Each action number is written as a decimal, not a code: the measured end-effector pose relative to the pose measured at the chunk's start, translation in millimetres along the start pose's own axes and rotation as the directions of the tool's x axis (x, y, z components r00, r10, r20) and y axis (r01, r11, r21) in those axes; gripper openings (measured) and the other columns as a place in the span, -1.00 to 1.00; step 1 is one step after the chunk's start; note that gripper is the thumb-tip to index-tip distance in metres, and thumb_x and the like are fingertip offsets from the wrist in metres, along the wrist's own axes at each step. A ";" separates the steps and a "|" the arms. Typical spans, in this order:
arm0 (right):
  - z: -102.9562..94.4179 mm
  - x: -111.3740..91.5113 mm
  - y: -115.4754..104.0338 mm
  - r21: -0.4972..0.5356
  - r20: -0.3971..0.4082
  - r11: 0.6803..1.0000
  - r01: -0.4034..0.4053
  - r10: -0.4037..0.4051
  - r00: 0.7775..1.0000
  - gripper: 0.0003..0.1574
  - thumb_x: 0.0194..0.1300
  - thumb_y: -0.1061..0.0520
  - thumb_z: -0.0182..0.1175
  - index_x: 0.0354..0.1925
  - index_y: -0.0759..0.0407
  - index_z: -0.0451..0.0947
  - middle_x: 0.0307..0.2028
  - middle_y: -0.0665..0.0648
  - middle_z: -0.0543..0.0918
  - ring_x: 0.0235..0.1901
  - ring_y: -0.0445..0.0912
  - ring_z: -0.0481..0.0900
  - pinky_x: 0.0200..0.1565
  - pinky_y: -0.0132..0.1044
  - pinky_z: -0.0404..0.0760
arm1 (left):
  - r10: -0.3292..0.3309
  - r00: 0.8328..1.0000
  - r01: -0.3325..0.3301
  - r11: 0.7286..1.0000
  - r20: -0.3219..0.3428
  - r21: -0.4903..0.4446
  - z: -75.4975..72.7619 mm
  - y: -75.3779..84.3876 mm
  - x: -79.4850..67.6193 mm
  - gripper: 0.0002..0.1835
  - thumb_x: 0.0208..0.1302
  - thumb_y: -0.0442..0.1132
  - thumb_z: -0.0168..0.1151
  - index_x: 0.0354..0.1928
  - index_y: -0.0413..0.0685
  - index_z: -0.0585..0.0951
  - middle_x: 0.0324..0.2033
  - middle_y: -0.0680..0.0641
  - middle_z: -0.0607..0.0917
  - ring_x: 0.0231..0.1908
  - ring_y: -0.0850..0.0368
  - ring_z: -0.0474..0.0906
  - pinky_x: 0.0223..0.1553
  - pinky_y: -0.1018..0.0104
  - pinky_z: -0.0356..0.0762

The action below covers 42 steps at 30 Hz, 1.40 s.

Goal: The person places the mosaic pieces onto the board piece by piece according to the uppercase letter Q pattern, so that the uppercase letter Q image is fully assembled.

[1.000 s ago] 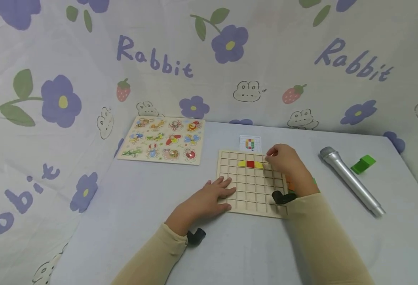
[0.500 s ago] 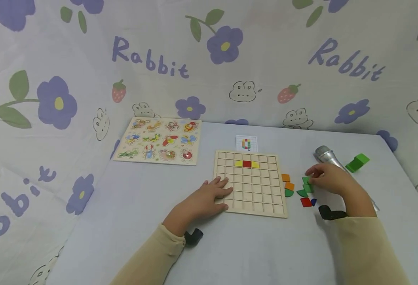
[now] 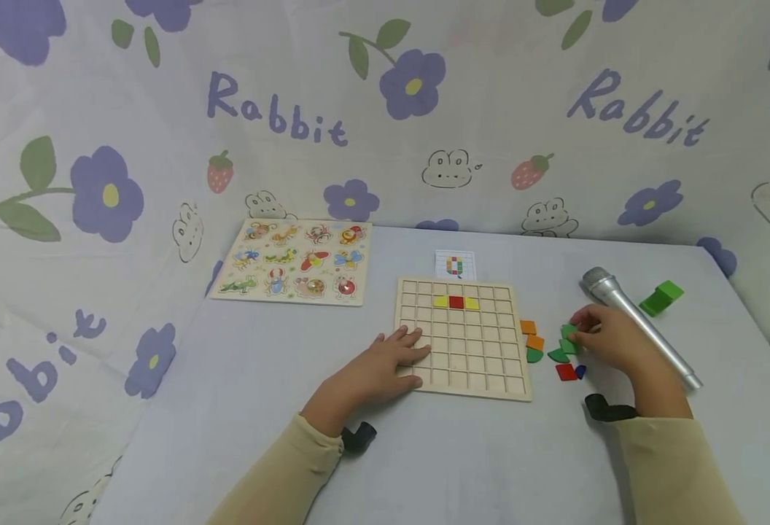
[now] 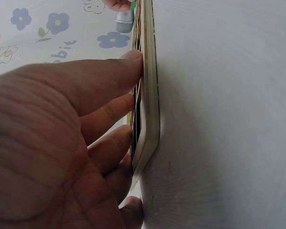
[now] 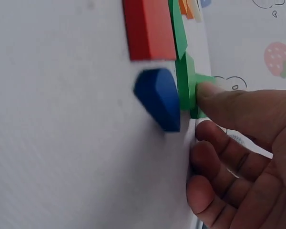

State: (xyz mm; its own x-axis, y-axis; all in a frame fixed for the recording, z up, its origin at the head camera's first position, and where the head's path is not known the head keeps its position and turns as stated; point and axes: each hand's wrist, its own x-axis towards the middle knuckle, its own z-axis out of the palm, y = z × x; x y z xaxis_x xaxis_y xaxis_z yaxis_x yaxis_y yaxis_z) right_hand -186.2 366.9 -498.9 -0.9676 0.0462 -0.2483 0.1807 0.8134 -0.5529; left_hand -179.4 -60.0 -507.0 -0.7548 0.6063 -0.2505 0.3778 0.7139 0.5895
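A wooden grid board (image 3: 464,350) lies flat on the table, with a red square tile (image 3: 456,302) between two yellow pieces (image 3: 440,301) in an upper row. My left hand (image 3: 381,364) rests with spread fingers on the board's left edge; in the left wrist view the thumb (image 4: 119,71) lies along the rim. Right of the board, my right hand (image 3: 611,339) pinches a green tile (image 5: 203,78) between thumb and index finger, at the top of a small green cluster. Beside it lie green pieces (image 3: 558,356), a red tile (image 3: 566,372) and a small blue piece (image 3: 580,372).
Orange tiles (image 3: 535,343) lie close along the board's right edge. A pattern card (image 3: 454,265) sits behind the board. An insect puzzle board (image 3: 293,262) stands back left. A silver microphone (image 3: 647,332) and a green block (image 3: 662,297) lie on the right, past my right hand.
My right hand has left the board's upper right, moved right to the green pieces and now pinches one. The left hand stays on the board's edge.
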 end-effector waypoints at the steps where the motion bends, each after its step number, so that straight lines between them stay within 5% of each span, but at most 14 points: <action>1: 0.4 -0.8 0.2 0.008 -0.004 1.000 -0.001 0.001 1.000 -0.64 0.47 0.19 0.36 0.12 0.33 0.57 0.01 0.39 0.65 0.01 0.28 0.62 -0.04 0.05 0.72 | 0.001 1.000 -0.001 1.000 0.001 0.002 0.6 -0.3 0.6 -0.32 0.55 -0.06 0.35 0.64 0.20 0.43 0.74 0.07 0.16 0.78 0.07 -0.15 0.78 -0.03 -0.23; 7: -1.0 -10.1 -7.1 0.032 -0.070 0.999 0.024 -0.022 0.997 -0.71 0.49 0.17 0.36 0.05 0.29 0.56 0.01 0.38 0.68 -0.03 0.23 0.62 -0.19 -0.18 0.67 | 0.008 1.000 -0.008 1.000 -0.003 0.018 2.8 -2.3 3.0 -0.32 0.55 -0.05 0.34 0.64 0.22 0.42 0.74 0.08 0.15 0.77 0.07 -0.14 0.78 -0.04 -0.21; 12: 2.3 -7.9 -43.7 0.073 -0.119 0.992 0.100 -0.091 0.989 -0.71 0.56 0.09 0.31 0.11 0.23 0.60 0.07 0.35 0.70 0.00 0.18 0.64 -0.18 -0.25 0.61 | -0.003 1.000 0.003 1.000 -0.005 0.007 3.6 -3.6 2.4 -0.31 0.54 -0.06 0.35 0.64 0.22 0.43 0.74 0.08 0.16 0.78 0.08 -0.15 0.78 -0.03 -0.22; 22: 48.1 27.4 -117.6 0.178 -0.010 0.972 0.155 -0.156 0.988 -0.74 0.59 0.08 0.29 0.09 0.20 0.66 0.05 0.27 0.71 -0.01 0.12 0.60 -0.06 -0.18 0.61 | 0.001 1.000 -0.001 1.000 -0.006 -0.004 -0.3 -3.1 2.4 -0.32 0.55 -0.07 0.35 0.64 0.21 0.44 0.74 0.09 0.15 0.78 0.09 -0.16 0.78 -0.03 -0.24; 29: 68.7 37.9 -123.8 0.176 0.016 0.977 0.123 -0.127 0.992 -0.80 0.59 0.09 0.29 0.04 0.18 0.65 -0.05 0.21 0.69 -0.06 0.09 0.58 -0.05 -0.15 0.57 | -0.008 1.000 0.008 1.000 -0.007 0.004 3.2 -5.5 3.5 -0.32 0.53 -0.04 0.37 0.63 0.26 0.44 0.74 0.11 0.16 0.77 0.10 -0.15 0.78 -0.03 -0.22; 42: 72.1 39.2 -122.3 0.129 0.036 0.981 0.145 -0.151 0.988 -0.82 0.59 0.13 0.29 0.02 0.19 0.70 -0.13 0.16 0.67 -0.09 0.05 0.56 -0.08 -0.15 0.55 | -0.007 1.000 0.007 1.000 -0.007 0.013 0.4 -1.3 0.7 -0.31 0.54 -0.05 0.37 0.64 0.24 0.44 0.74 0.11 0.16 0.77 0.10 -0.15 0.78 -0.03 -0.20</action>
State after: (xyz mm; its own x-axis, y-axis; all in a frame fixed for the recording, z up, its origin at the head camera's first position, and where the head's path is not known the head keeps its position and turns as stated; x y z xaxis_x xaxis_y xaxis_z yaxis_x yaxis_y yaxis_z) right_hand -233.5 227.4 -498.3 -0.9769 -0.0974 -0.1904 0.0600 0.7296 -0.6813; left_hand -180.2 -60.4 -508.2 -0.7613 0.5986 -0.2490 0.3792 0.7226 0.5779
